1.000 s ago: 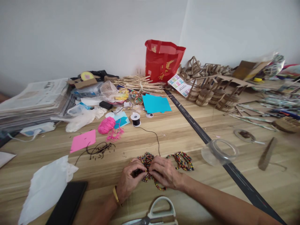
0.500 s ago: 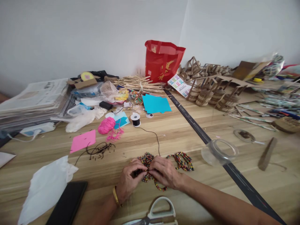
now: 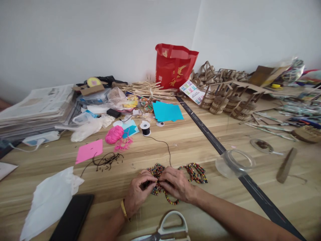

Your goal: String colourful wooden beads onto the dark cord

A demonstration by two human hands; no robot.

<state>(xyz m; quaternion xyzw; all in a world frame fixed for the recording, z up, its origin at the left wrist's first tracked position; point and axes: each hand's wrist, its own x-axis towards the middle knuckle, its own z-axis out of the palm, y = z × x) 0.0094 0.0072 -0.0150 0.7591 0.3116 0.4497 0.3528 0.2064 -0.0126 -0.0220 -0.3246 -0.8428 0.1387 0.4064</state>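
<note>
Low in the middle of the head view, my left hand and my right hand meet fingertip to fingertip over a pile of multicoloured beads. A tiny bead seems to be pinched in my left fingers, mostly covered by them. My right thumb and forefinger are closed on the black cord, which runs back to a spool; its tip is too small to make out. A strung length of beads curves out under my right hand, and more strung beads lie coiled to its right.
White-handled scissors lie near my wrists. To the left are a black phone-like slab, white tissue and cut cord bits. A clear plastic ring sits right. Pink yarn, a red bag and small baskets stand behind.
Almost nothing differs. Both hands stay together over the beads, with only a slight shift at the fingertips.
</note>
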